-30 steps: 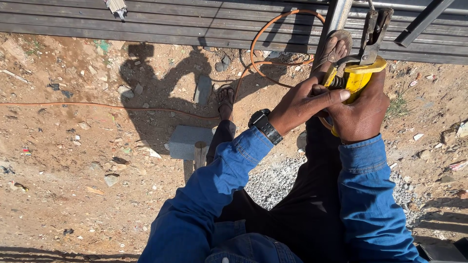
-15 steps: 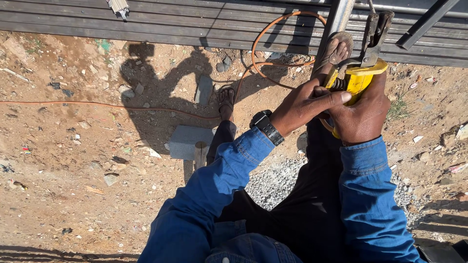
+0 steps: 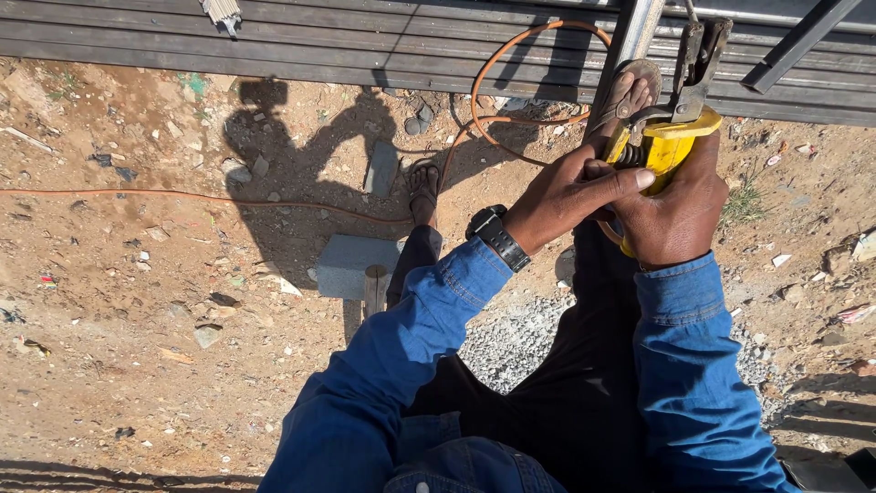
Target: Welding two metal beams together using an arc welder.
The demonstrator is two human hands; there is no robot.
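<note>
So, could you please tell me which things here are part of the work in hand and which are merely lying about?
In hand:
- yellow tool, gripped by right hand
- left hand, fingers on the tool
- metal bar
- orange cable

Lying about:
- grey slab
- stones
- gravel patch

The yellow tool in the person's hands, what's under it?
Under the yellow tool shows a sandalled foot on a metal bar. The right hand and left hand cover its lower part.
</note>
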